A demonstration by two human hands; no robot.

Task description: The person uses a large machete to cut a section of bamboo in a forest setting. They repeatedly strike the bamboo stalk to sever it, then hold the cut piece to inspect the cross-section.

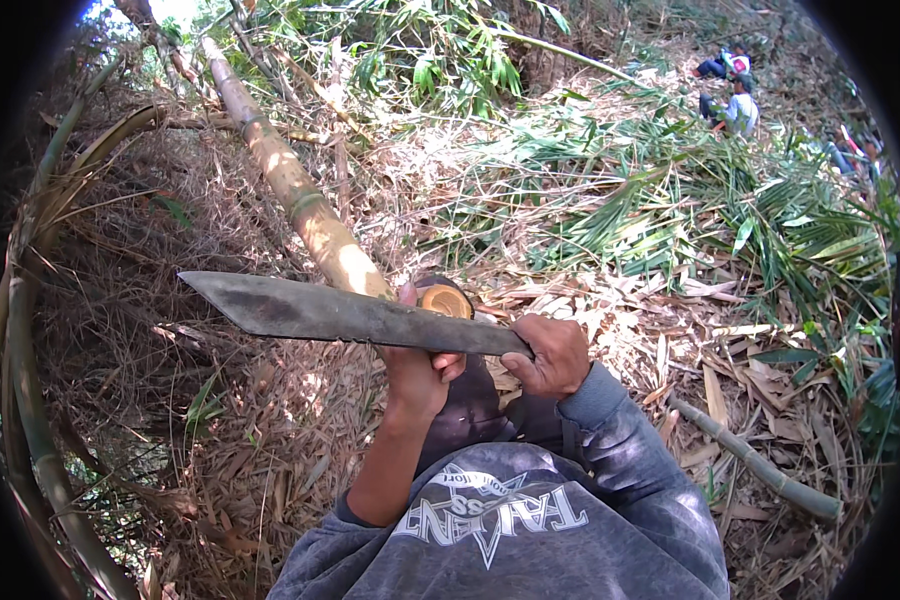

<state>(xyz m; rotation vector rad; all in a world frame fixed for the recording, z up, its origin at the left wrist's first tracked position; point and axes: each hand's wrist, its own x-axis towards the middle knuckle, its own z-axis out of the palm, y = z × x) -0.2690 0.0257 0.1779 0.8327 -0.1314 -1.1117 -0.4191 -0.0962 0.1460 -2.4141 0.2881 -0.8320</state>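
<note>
I held the machete [340, 315] level across my front so that its edge stood clear of my body and its tip pointed away to my left. My right hand [553, 355] was closed in a full fist round the handle, which it hid completely. My left hand [422, 375] was wrapped round the cut end of the bamboo pole [300, 195], thumb uppermost, apparently to steady it; the blade passed just in front of that hand and hid part of the fingers. The pale, round cut face [446, 300] showed just above my left hand, beside my right. From there the pole ran up and away to the left, into the dry brush. My left forearm rose steeply, bare below a pushed-up grey sleeve [610, 450]; my right forearm was bent in from the right. Further off beyond my right hand sat other people [738, 105] among cut green fronds [670, 200].
</note>
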